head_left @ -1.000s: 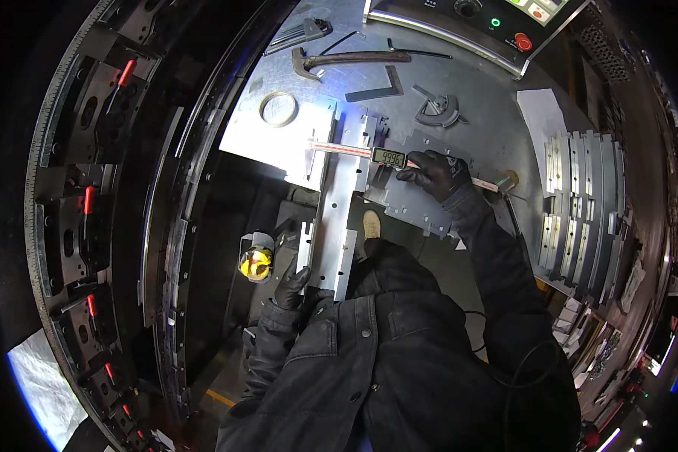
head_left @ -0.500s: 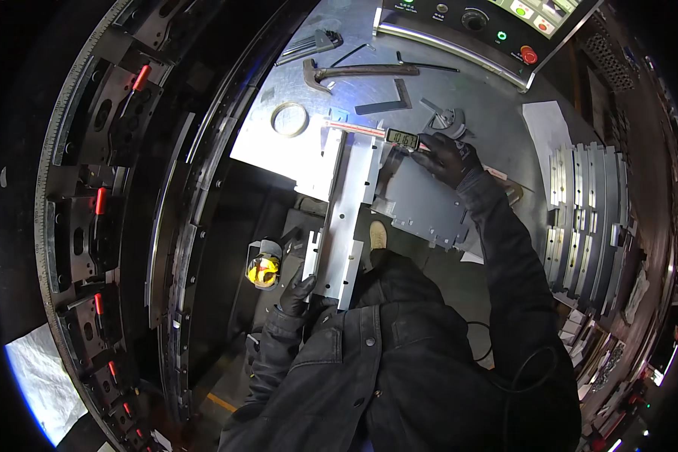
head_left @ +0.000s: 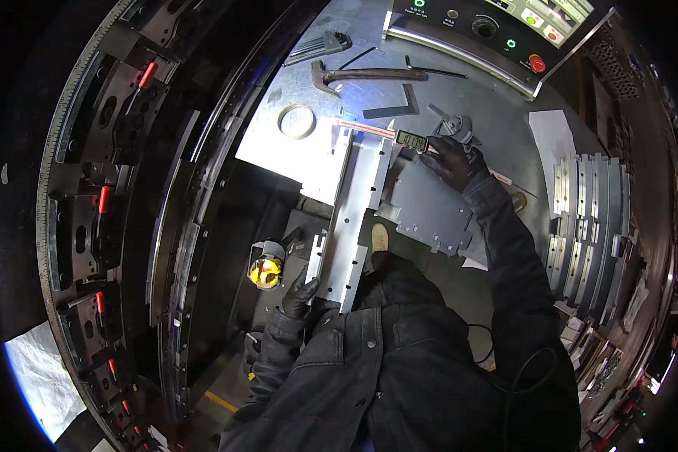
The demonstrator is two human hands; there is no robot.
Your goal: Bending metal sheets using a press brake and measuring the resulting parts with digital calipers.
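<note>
A long bent sheet-metal channel [head_left: 348, 218], with tabs along its edges, runs from my waist to the metal table. My gloved left hand [head_left: 299, 294] is closed around its near left edge. In my gloved right hand [head_left: 455, 160] is a digital caliper [head_left: 412, 141], its display facing up. The caliper's beam lies across the channel's far end, and its jaws sit at the two sides there; exact contact is too small to tell.
On the table [head_left: 346, 90] lie a claw hammer [head_left: 369, 74], a try square [head_left: 395, 105], a tape roll [head_left: 296, 120], hex keys [head_left: 320, 47] and a protractor-like tool [head_left: 459, 128]. A control panel [head_left: 497, 45] stands behind. Stacked bent parts [head_left: 587, 226] are right; machine tooling [head_left: 90, 226] is left.
The view has shifted slightly, so the scene sits a little lower and to the right. The caliper's display reading has changed. Both hands keep their holds.
</note>
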